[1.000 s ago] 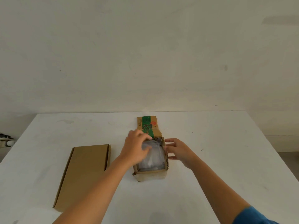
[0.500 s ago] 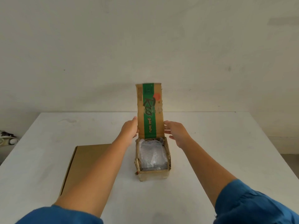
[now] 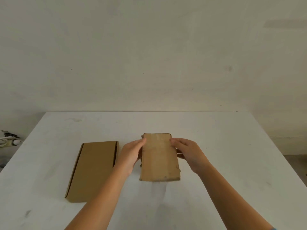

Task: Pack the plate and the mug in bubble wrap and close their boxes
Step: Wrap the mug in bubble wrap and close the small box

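A small brown cardboard box point(image 3: 159, 158) stands in the middle of the white table point(image 3: 216, 163). Its long lid flap lies folded down over the top and hides what is inside. My left hand point(image 3: 131, 155) holds the flap's left edge, fingers at the far corner. My right hand point(image 3: 187, 151) holds the flap's right edge. To the left lies a flat brown cardboard box point(image 3: 93, 170), closed, with neither hand touching it. No plate, mug or bubble wrap shows.
A pale wall rises behind the table's far edge. A white object with a cord point(image 3: 8, 141) sits off the table at the far left. Floor shows beyond the table's right side.
The small box's lid flap, upright with its green printed side showing half a second ago, has come down over the box and hidden the bubble-wrapped content. Both hands followed it down.
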Demonstrator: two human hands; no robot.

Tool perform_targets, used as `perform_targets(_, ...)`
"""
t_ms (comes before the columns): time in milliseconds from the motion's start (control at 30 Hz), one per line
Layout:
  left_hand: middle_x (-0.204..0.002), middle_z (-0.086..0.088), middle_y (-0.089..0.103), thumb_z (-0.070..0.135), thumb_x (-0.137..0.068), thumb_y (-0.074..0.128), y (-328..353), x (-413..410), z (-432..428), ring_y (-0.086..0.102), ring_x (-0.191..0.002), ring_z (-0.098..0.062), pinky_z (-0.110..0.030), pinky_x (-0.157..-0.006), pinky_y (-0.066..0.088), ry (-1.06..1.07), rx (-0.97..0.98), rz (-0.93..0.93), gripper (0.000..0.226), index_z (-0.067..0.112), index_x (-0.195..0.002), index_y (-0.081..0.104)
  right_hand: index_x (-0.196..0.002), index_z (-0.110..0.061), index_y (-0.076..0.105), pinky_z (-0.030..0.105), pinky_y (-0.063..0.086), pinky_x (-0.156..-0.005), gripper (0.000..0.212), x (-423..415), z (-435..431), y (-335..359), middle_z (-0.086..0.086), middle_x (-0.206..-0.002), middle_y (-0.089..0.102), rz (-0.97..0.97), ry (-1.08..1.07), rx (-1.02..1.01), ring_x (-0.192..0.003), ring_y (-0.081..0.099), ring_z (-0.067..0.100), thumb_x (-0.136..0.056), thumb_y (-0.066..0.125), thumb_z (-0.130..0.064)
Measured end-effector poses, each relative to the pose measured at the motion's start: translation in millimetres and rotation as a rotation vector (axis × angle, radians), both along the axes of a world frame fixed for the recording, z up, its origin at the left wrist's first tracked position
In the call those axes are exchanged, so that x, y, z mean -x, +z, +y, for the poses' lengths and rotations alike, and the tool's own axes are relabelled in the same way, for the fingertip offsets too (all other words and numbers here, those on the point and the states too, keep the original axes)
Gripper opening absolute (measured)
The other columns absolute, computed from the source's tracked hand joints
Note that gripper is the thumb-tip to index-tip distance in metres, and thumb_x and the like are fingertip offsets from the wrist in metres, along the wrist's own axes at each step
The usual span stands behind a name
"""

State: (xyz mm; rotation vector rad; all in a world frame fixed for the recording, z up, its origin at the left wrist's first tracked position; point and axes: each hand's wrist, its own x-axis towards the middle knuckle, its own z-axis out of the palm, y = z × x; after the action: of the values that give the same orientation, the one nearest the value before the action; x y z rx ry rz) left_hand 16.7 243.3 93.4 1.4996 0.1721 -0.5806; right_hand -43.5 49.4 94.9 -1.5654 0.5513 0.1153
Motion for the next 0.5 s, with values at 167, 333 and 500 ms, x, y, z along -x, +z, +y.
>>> perform_targets(167,-0.099,-0.005,0.071,0.016,-0.082,0.068,-30,25,10,0.068,-0.093,-0.02,-0.034,-0.082,0.056,-0.007,-0.154,-0.097,0.024,0.014,-0.106,0.066,-0.111,-0.015,0.058,0.037,0.054,-0.079,0.031,27,14,-26,0.012,-0.09,0.068,0.002,-0.081,0.043,-0.084,0.065,0.022,-0.082,0.07,-0.012)
perform_targets(333,-0.076,-0.001,0.067,0.026,-0.077,0.073,-50,42,15,0.064,-0.074,-0.018,-0.026,-0.066,0.051,-0.017,-0.421,-0.319,0.011,0.021,-0.074,0.063,-0.087,-0.015,0.064,0.022,0.048,-0.065,0.01,44,28,-49,0.003,-0.08,0.066,0.019,-0.158,0.303,-0.076,0.062,0.018,-0.08,0.071,-0.016)
perform_targets(500,-0.08,0.005,0.065,0.022,-0.077,0.074,-56,48,12,0.059,-0.082,-0.005,-0.009,-0.064,0.041,0.009,-0.455,-0.474,0.015,0.023,-0.069,0.061,-0.081,-0.02,0.061,0.021,0.047,-0.07,0.014,47,29,-65,-0.002,-0.099,0.062,-0.006,-0.134,0.366,-0.091,0.062,0.014,-0.079,0.074,-0.024)
